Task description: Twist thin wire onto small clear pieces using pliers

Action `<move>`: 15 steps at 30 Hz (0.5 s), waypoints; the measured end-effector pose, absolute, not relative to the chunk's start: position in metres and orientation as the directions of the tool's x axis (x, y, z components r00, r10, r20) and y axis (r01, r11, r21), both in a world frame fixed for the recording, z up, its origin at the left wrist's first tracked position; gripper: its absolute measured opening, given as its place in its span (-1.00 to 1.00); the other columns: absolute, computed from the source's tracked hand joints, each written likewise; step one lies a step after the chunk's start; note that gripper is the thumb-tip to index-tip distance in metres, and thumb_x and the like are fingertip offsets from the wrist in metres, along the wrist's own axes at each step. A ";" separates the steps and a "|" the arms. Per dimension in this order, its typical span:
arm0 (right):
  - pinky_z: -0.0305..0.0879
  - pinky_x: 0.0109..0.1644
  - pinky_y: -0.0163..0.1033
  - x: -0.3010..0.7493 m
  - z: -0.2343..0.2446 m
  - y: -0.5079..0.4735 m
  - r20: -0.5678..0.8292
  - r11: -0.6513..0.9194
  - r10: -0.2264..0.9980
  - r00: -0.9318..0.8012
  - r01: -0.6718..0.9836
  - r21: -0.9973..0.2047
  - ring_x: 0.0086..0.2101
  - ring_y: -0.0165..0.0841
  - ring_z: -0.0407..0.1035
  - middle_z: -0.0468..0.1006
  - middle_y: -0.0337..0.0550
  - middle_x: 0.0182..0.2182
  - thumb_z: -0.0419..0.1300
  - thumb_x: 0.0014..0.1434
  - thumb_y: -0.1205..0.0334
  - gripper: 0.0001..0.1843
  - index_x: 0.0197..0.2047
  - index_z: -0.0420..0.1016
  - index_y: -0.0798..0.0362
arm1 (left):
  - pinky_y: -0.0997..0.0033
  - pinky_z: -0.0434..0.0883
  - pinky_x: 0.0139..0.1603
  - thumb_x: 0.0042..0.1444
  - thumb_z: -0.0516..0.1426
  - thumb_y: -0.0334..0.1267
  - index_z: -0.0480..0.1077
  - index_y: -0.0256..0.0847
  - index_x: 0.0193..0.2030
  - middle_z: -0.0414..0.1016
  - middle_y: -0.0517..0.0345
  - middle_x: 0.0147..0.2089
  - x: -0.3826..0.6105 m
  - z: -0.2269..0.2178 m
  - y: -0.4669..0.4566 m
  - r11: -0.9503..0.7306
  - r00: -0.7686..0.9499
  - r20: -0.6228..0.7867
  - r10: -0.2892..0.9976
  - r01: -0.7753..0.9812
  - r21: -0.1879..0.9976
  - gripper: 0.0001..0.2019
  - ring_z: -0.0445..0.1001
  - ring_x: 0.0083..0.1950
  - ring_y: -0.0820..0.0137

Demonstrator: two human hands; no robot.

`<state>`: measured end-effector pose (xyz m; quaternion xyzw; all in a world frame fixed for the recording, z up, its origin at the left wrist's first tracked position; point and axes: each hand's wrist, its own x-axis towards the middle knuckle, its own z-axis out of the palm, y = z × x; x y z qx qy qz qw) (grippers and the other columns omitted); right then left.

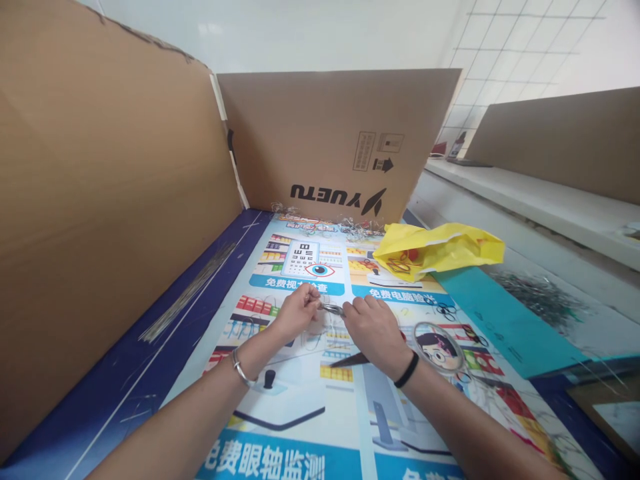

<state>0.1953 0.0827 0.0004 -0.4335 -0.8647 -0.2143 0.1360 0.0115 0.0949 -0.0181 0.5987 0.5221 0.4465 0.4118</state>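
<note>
My left hand (299, 311) and my right hand (373, 327) meet over a printed poster (300, 413) on the table. Both are closed in a pinch on a small thin metal wire piece (331, 309) held between them. A dark pointed tool (350, 361), possibly pliers or scissors, sticks out below my right hand. A silver bangle is on my left wrist and a black band on my right.
Cardboard walls stand at the left (100, 220) and back (335, 147). A bundle of straight wires (187, 293) lies at the left, a yellow bag (440, 248) with rubber bands at the back right, and loose wire pieces (543, 297) at the right on a teal sheet.
</note>
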 end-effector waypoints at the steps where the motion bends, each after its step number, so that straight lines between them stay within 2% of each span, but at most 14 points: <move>1: -0.12 -0.32 -0.19 0.195 0.001 0.083 0.417 0.531 0.696 -0.584 0.810 0.248 -0.36 -0.30 0.13 0.37 -0.15 -0.45 0.08 0.12 0.35 -0.93 -0.38 0.36 0.05 | 0.54 0.23 -0.51 -0.01 0.04 -0.34 0.21 -0.17 -0.36 0.28 0.34 -0.51 0.011 -0.018 0.095 -0.117 0.060 0.106 0.993 0.254 0.960 -0.95 0.33 -0.58 0.54; 15: -0.10 -0.28 -0.22 0.195 -0.001 0.083 0.373 0.515 0.758 -0.535 0.842 0.162 -0.33 -0.33 0.19 0.41 -0.17 -0.41 0.11 0.10 0.26 -0.93 -0.33 0.41 0.03 | 0.54 0.24 -0.48 0.00 0.02 -0.36 0.20 -0.17 -0.34 0.27 0.36 -0.54 0.008 -0.021 0.097 -0.118 0.108 0.091 0.990 0.276 0.954 -0.94 0.33 -0.57 0.54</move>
